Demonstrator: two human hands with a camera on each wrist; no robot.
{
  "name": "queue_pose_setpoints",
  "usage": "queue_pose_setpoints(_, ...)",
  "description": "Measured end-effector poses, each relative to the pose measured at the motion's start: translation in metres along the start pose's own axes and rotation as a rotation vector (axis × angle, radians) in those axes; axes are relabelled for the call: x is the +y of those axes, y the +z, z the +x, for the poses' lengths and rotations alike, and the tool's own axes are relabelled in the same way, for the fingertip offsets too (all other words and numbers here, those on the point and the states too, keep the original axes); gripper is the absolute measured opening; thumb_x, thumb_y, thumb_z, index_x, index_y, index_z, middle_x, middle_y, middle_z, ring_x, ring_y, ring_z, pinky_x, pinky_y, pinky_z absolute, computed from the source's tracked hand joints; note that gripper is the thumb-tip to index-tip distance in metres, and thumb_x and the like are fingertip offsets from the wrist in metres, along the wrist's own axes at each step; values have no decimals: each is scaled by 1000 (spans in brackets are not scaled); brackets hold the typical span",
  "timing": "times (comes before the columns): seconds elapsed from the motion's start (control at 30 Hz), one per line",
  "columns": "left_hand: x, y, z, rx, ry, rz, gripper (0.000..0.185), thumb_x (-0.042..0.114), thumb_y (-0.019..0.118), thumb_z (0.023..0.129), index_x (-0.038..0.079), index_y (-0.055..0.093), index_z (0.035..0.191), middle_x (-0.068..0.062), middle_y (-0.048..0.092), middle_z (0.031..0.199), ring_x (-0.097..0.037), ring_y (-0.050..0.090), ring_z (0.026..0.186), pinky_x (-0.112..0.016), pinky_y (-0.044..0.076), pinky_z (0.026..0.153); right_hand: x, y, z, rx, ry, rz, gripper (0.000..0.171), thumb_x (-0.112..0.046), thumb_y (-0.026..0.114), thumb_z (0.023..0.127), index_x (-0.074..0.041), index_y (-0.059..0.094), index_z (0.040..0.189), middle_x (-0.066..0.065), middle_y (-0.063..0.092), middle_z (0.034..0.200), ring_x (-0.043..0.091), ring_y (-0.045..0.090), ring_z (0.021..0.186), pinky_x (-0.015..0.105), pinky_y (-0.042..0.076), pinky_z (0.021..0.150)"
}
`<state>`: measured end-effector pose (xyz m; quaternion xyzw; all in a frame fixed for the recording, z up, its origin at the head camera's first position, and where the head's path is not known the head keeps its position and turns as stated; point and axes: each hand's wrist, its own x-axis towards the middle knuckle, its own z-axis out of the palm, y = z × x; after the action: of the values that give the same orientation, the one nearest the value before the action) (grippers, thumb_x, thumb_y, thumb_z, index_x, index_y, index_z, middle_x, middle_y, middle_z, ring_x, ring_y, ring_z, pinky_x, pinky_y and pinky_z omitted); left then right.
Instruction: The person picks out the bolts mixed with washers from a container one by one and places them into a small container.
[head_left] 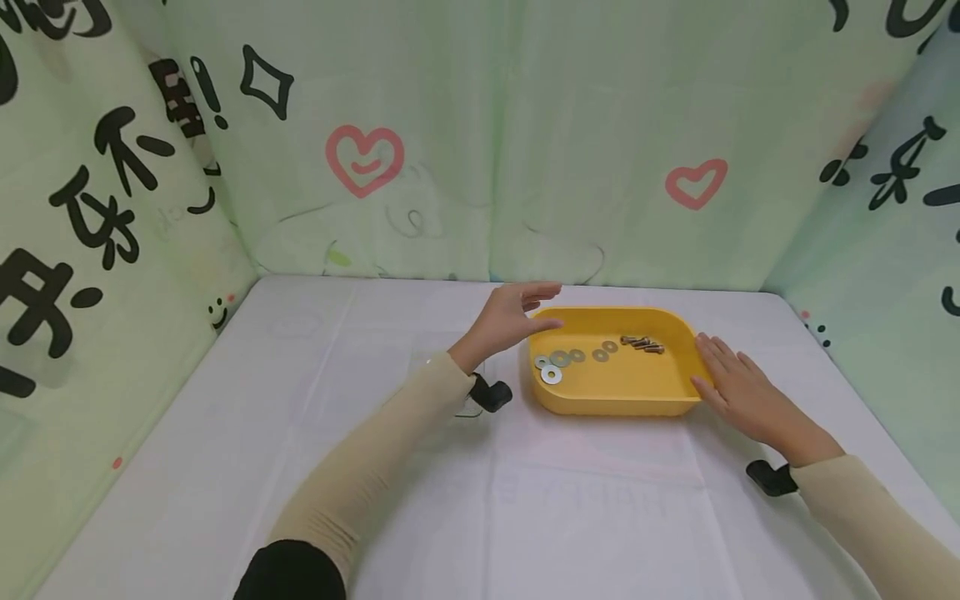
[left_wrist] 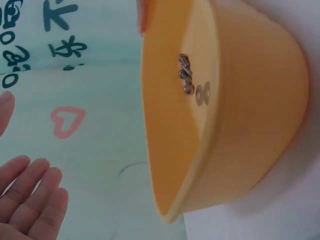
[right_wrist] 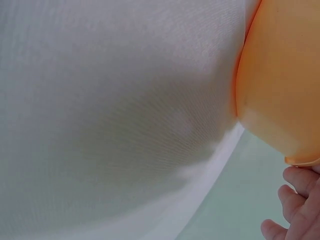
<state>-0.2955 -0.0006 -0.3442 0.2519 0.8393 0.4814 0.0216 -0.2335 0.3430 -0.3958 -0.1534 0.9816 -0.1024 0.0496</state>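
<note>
A yellow tray (head_left: 622,396) stands on the white table toward the back right. Several flat metal washers (head_left: 560,359) lie in its left half, and a few bolts (head_left: 642,343) lie near its back wall. My left hand (head_left: 516,315) hovers open at the tray's left back corner, fingers straight, thumb close to the rim. My right hand (head_left: 733,382) lies open with straight fingers against the tray's right wall. The left wrist view shows the tray (left_wrist: 250,125) from the side with the bolts (left_wrist: 185,75) inside, and my left hand's fingers (left_wrist: 30,200) apart from it. The right wrist view shows the tray's wall (right_wrist: 280,90).
A white cloth (head_left: 570,508) covers the table. Green printed fabric walls (head_left: 450,167) close it in at the left, back and right. A black wrist mount (head_left: 491,393) sits under my left wrist and another (head_left: 768,477) under my right.
</note>
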Motion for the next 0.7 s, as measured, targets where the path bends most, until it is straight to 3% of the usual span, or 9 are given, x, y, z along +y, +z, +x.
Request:
queue_pose_setpoints(0.17, 1, 21, 23, -51, 5, -38, 55, 18, 74, 81, 9, 55, 131, -6, 61, 129, -15, 58, 119, -17, 46, 97, -1, 0, -1, 2, 5, 10, 71, -36, 35, 101, 5, 1, 148, 29, 10, 154, 45, 5, 142, 60, 2, 115)
queue_pose_setpoints(0.4, 4, 46, 50, -171, 67, -151, 51, 13, 72, 82, 7, 57, 129, -9, 62, 127, -20, 59, 117, -15, 49, 91, -1, 0, -2, -4, 16, 19, 71, -35, 35, 101, 5, 0, 148, 29, 9, 154, 45, 5, 142, 61, 3, 114)
queue_pose_setpoints(0.7, 7, 61, 76, -247, 75, -103, 50, 17, 72, 83, 7, 57, 129, -10, 63, 125, -23, 59, 117, -11, 50, 83, 0, 1, -1, 6, 9, 26, 71, -35, 36, 101, 4, 0, 149, 29, 9, 154, 45, 5, 143, 60, 4, 115)
